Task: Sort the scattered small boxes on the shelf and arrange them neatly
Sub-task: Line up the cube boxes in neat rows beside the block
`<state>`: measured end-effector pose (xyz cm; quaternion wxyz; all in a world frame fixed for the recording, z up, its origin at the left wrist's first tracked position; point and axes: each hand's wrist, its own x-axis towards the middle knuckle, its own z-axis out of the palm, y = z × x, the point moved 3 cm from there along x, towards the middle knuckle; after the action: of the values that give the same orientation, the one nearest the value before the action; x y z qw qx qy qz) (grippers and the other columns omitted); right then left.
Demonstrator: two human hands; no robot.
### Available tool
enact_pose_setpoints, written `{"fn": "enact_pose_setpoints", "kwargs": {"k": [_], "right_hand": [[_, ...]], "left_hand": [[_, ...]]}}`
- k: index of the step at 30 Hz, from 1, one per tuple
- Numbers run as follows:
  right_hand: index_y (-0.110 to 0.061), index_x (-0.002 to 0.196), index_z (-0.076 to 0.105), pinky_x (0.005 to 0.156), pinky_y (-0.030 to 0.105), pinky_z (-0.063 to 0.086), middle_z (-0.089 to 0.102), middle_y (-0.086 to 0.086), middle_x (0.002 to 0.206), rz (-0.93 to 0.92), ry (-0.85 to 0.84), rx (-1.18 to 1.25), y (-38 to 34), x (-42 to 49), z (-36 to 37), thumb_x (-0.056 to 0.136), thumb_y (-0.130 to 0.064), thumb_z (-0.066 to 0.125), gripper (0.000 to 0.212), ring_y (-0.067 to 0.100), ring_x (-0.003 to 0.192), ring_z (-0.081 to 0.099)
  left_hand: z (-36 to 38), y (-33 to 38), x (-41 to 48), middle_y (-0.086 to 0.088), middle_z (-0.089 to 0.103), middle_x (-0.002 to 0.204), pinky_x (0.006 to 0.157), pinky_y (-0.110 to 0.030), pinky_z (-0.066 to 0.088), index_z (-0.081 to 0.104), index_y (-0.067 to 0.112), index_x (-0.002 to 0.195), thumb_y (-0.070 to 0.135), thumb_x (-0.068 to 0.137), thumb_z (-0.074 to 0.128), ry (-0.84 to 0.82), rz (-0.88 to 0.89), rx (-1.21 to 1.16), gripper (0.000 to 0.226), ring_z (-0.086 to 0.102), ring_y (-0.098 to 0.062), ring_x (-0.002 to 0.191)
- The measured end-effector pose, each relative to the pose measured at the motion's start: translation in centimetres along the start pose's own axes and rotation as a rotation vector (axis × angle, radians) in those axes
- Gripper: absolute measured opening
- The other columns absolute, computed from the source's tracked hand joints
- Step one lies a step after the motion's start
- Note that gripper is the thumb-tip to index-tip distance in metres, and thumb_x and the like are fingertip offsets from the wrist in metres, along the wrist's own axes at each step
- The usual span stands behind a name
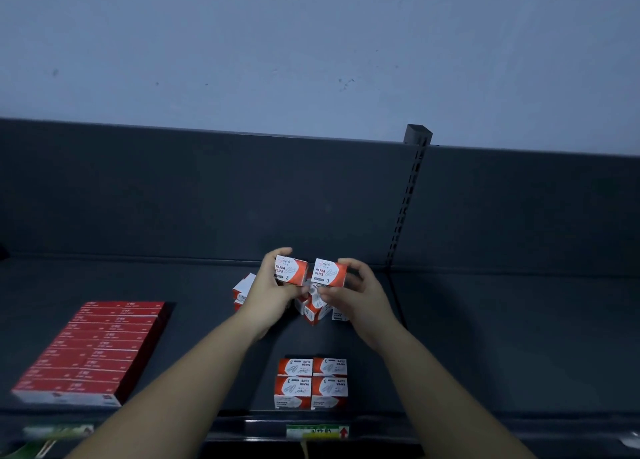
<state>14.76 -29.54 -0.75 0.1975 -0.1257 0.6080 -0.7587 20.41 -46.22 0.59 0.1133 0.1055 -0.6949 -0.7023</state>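
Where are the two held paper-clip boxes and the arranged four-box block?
left held box (291, 270): head view, on its printed front face.
right held box (329, 272): head view, on its printed front face.
four-box block (311, 382): head view, centre where the boxes meet.

The left hand (268, 287) and right hand (360, 296) half hide the loose boxes (313, 313); the price label (317, 431) is blurred.

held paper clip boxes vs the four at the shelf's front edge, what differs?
The held boxes, one gripped in the left hand, one in the right hand, are off the shelf; front four rest on it. Held print reads upright, front four's upside down. Held boxes are apart; front four touch, two by two. Same red-white design.
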Motion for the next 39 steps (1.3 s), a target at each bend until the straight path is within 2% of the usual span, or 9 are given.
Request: {"fn": "enact_pose_setpoints", "kwargs": {"k": [3, 6, 8, 12, 16, 20, 31, 37, 39], "right_hand": [[-0.016, 0.123, 0.055, 0.089, 0.040, 0.057, 0.071, 0.009, 0.116, 0.001, 0.008, 0.024, -0.3, -0.2, 0.6, 0.078, 0.008, 0.075, 0.055, 0.030, 0.111, 0.066], [-0.014, 0.122, 0.055, 0.085, 0.037, 0.057, 0.069, 0.012, 0.118, 0.008, 0.027, 0.071, -0.4, -0.4, 1.1, 0.085, 0.011, 0.065, 0.046, 0.030, 0.108, 0.068], [-0.012, 0.122, 0.055, 0.082, 0.035, 0.058, 0.069, 0.014, 0.117, 0.010, 0.030, 0.075, -0.4, -0.6, 1.3, 0.089, 0.011, 0.061, 0.040, 0.030, 0.103, 0.069], [-0.010, 0.121, 0.057, 0.082, 0.037, 0.060, 0.072, 0.013, 0.108, 0.010, 0.030, 0.079, -0.6, -1.0, 1.9, 0.092, 0.010, 0.057, 0.035, 0.026, 0.088, 0.072], [-0.008, 0.120, 0.058, 0.074, 0.034, 0.061, 0.074, 0.012, 0.104, 0.010, 0.054, 0.084, -0.8, -1.3, 2.2, 0.092, 0.009, 0.057, 0.033, 0.027, 0.085, 0.073], [-0.008, 0.121, 0.058, 0.072, 0.032, 0.060, 0.073, 0.013, 0.103, 0.004, 0.069, 0.089, -1.0, -1.6, 2.6, 0.093, 0.009, 0.056, 0.033, 0.026, 0.083, 0.073], [-0.014, 0.128, 0.060, 0.083, 0.035, 0.059, 0.072, 0.015, 0.113, 0.003, 0.060, 0.150, -1.6, -2.6, 3.1, 0.091, 0.004, 0.061, 0.041, 0.026, 0.091, 0.071], [-0.016, 0.129, 0.060, 0.081, 0.033, 0.059, 0.069, 0.016, 0.116, 0.005, 0.049, 0.187, -1.8, -3.1, 2.9, 0.091, 0.004, 0.060, 0.044, 0.025, 0.090, 0.069], [-0.016, 0.129, 0.060, 0.081, 0.032, 0.059, 0.070, 0.015, 0.114, 0.004, 0.044, 0.184, -1.9, -3.3, 2.9, 0.091, 0.005, 0.059, 0.044, 0.024, 0.090, 0.069]], "left_hand": [[-0.5, 0.3, -0.3, 0.003, 0.065, 0.104, 0.077, -0.020, 0.052, 0.048, 0.024, 0.126, -0.006, 0.085, 0.066, 0.009, 0.041, 0.070, 0.054, 0.063, -0.008, 0.092], [-0.9, 0.7, -0.6, 0.005, 0.064, 0.099, 0.068, -0.010, 0.050, 0.051, 0.019, 0.122, -0.007, 0.084, 0.068, 0.000, 0.089, 0.129, 0.049, 0.062, 0.010, 0.078], [-1.3, 0.9, -0.7, 0.004, 0.063, 0.098, 0.065, -0.008, 0.048, 0.052, 0.017, 0.120, -0.009, 0.083, 0.068, -0.021, 0.104, 0.158, 0.048, 0.060, 0.013, 0.073], [-2.1, 1.0, -0.9, -0.001, 0.064, 0.101, 0.069, -0.010, 0.049, 0.057, 0.013, 0.116, -0.010, 0.079, 0.071, -0.061, 0.130, 0.192, 0.046, 0.061, 0.008, 0.079], [-2.2, 1.1, -1.2, -0.008, 0.063, 0.098, 0.061, -0.022, 0.053, 0.057, 0.010, 0.114, -0.016, 0.080, 0.068, -0.096, 0.093, 0.085, 0.044, 0.062, -0.009, 0.066], [-2.3, 1.2, -1.2, -0.009, 0.062, 0.095, 0.059, -0.022, 0.053, 0.056, 0.007, 0.116, -0.018, 0.080, 0.066, -0.126, 0.073, 0.044, 0.045, 0.061, -0.008, 0.064], [-3.0, 1.8, -1.4, -0.006, 0.069, 0.088, 0.058, -0.026, 0.052, 0.057, 0.010, 0.117, -0.016, 0.082, 0.065, -0.207, 0.043, -0.041, 0.045, 0.064, -0.010, 0.064], [-2.7, 2.0, -1.5, -0.007, 0.072, 0.096, 0.068, -0.033, 0.056, 0.058, 0.013, 0.118, -0.010, 0.080, 0.070, -0.220, 0.079, -0.028, 0.046, 0.069, -0.017, 0.081], [-2.5, 2.1, -1.6, -0.005, 0.073, 0.093, 0.067, -0.034, 0.057, 0.058, 0.015, 0.116, -0.009, 0.081, 0.070, -0.213, 0.081, -0.044, 0.045, 0.070, -0.016, 0.079]]}}
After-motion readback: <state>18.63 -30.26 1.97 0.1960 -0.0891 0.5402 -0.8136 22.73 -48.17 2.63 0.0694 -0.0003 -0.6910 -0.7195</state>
